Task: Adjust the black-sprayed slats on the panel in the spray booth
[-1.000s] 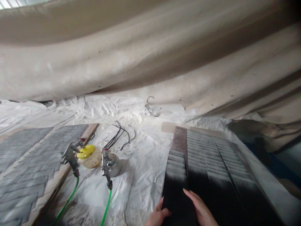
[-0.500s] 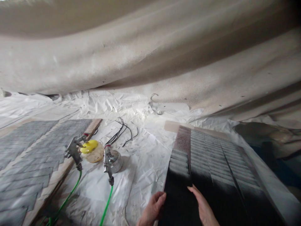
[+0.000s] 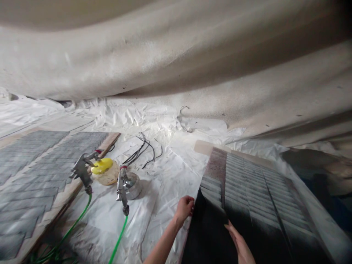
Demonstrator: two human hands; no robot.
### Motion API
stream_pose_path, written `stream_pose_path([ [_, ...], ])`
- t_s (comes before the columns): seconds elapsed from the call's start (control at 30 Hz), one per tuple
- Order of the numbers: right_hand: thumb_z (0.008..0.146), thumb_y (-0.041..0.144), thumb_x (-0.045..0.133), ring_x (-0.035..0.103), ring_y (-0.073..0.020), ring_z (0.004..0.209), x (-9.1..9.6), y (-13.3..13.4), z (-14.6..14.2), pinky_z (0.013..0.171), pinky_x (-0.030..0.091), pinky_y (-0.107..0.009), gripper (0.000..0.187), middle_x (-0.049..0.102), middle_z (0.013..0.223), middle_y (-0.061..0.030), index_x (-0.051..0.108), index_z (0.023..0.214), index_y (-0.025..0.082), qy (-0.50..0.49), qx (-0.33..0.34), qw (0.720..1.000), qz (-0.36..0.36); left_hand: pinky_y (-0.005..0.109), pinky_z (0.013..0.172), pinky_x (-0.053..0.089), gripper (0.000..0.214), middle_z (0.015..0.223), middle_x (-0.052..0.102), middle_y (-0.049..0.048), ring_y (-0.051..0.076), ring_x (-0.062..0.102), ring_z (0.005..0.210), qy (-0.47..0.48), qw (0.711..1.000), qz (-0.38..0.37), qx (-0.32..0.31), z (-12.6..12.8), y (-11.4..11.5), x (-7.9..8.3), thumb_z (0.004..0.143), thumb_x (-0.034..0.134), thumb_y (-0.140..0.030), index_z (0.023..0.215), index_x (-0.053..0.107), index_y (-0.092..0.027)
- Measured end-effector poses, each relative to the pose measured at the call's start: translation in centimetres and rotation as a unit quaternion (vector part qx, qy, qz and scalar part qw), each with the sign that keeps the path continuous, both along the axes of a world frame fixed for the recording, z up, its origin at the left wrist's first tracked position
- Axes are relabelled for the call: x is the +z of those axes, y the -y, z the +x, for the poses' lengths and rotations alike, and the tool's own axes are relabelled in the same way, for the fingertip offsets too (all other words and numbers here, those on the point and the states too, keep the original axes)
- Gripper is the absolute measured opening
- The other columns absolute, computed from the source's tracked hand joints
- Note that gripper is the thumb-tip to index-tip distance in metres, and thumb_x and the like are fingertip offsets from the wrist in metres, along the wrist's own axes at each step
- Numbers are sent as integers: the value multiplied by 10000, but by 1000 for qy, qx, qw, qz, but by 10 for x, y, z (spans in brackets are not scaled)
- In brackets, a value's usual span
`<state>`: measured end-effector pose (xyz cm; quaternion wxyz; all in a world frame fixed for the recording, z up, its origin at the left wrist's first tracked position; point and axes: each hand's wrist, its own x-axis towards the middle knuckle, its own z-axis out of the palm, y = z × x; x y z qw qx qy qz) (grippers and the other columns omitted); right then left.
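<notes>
A dark board point(image 3: 242, 183) with rows of grey, slat-like strips lies at the right, its near part black. Over its near left part is a loose black sheet point(image 3: 207, 234), whose far left corner bends upward. My left hand point(image 3: 185, 207) is closed at the sheet's left edge, its fingertips partly hidden. On the opposite edge my right hand point(image 3: 238, 240) grips the sheet, with one fingertip showing on top.
Two spray guns, one with a yellow-lidded cup point(image 3: 102, 166) and one with a metal cup point(image 3: 132, 185), stand on white plastic sheeting point(image 3: 167, 183). Green hoses point(image 3: 119, 238) run toward me. Grey panels point(image 3: 35, 183) lie left. Black cords point(image 3: 140, 152) and a draped cloth point(image 3: 165, 62) are beyond.
My left hand has moved forward along the sheet's edge, showing more forearm. The sheet's far left corner has lifted. My right hand has shifted slightly right and nearer to me.
</notes>
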<state>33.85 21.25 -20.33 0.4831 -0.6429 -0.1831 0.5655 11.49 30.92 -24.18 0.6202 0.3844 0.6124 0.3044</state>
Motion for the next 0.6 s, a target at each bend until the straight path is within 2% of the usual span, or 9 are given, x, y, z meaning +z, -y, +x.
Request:
stream_pose_path([
  [0.13, 458, 342, 821, 436, -303, 1361, -1, 1, 1, 1111, 410, -381, 422, 706, 1196, -26, 747, 862, 248, -53, 3, 998, -19, 260, 596, 478, 300, 846, 695, 39, 136, 614, 645, -86, 995, 40, -27, 9, -31, -3, 820, 451, -135, 1050, 643, -150],
  [0.23, 554, 435, 754, 488, -307, 1318, -11, -8, -6, 1103, 419, -425, 420, 732, 1130, -29, 744, 925, 238, -95, -1, 995, -38, 302, 793, 503, 308, 956, 730, 68, 180, 660, 849, -139, 987, 69, -51, 18, -53, -4, 822, 494, -124, 1072, 670, -159],
  [0.33, 604, 455, 685, 521, -301, 1286, -21, -16, -14, 1100, 421, -421, 448, 746, 1083, -22, 736, 991, 234, -111, -16, 994, -12, 372, 929, 478, 219, 992, 736, 70, 200, 655, 966, -173, 977, 88, -85, 30, -72, -2, 844, 544, -146, 1006, 691, -155],
  [0.47, 601, 453, 671, 519, -314, 1286, -24, -19, -16, 1087, 434, -412, 395, 754, 1047, -18, 750, 927, 244, -106, -11, 994, 7, 414, 930, 478, 141, 906, 732, 59, 199, 660, 939, -201, 970, 94, -104, 40, -84, 2, 882, 560, -193, 833, 685, -150],
  [0.6, 569, 436, 680, 513, -345, 1287, -20, -20, -13, 1064, 453, -441, 415, 752, 1042, -32, 750, 932, 247, -86, 14, 996, 9, 375, 862, 481, 148, 872, 724, 56, 191, 655, 879, -204, 970, 101, -79, 42, -84, 6, 876, 543, -187, 830, 679, -153],
])
